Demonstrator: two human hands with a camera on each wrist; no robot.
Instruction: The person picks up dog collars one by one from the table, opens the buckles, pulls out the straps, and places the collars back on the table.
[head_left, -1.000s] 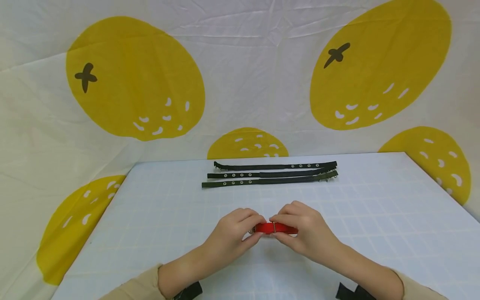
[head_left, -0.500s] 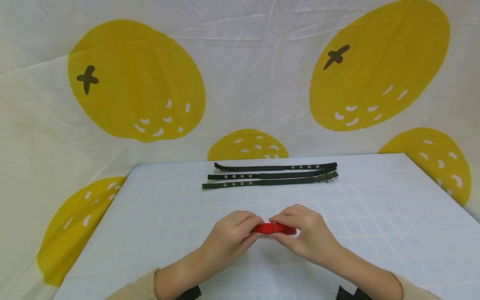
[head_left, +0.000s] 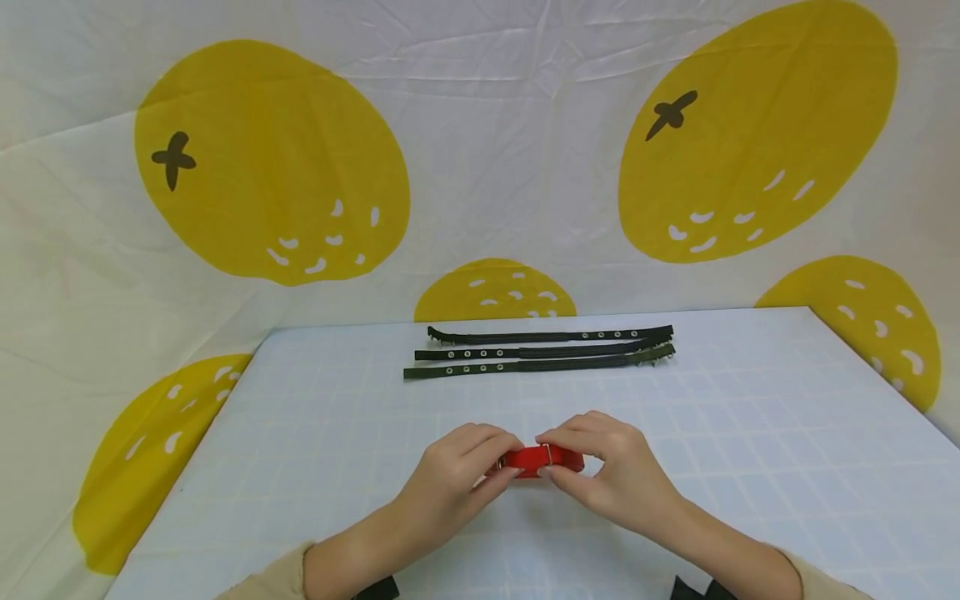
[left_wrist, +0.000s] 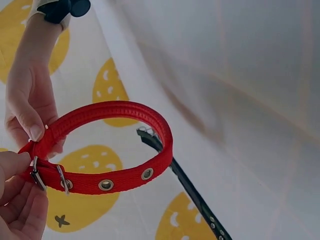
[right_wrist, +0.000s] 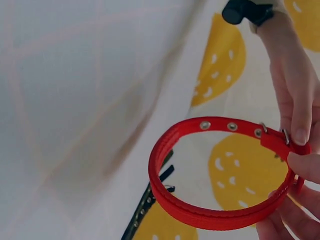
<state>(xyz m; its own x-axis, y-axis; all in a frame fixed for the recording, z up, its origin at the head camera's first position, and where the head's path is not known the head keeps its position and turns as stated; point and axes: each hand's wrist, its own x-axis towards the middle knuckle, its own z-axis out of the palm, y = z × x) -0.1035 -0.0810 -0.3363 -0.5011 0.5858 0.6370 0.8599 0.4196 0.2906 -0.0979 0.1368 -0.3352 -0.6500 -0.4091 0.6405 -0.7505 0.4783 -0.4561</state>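
Note:
A red pet collar [head_left: 530, 460], fastened into a loop, is held up over the near part of the table by both hands. My left hand [head_left: 456, 473] pinches it on the left, its thumb and fingers at the metal buckle [left_wrist: 37, 174]. From the right, my right hand [head_left: 613, 463] pinches the band between thumb and fingers, near a metal loop. Several metal eyelets line the strap; one eyelet [left_wrist: 105, 185] shows clearly in the left wrist view. In the right wrist view the whole ring of the collar hangs out beyond the fingers.
Three dark straps with metal eyelets lie side by side at the back of the table, the front strap [head_left: 525, 364] nearest the hands. A white cloth [head_left: 517, 167] with yellow fruit prints hangs behind the pale table [head_left: 300, 467].
The collar has turned a little in the fingers and more of its lower band shows. My left hand has shifted slightly left and down; the right hand has hardly moved. The dark straps stay put.

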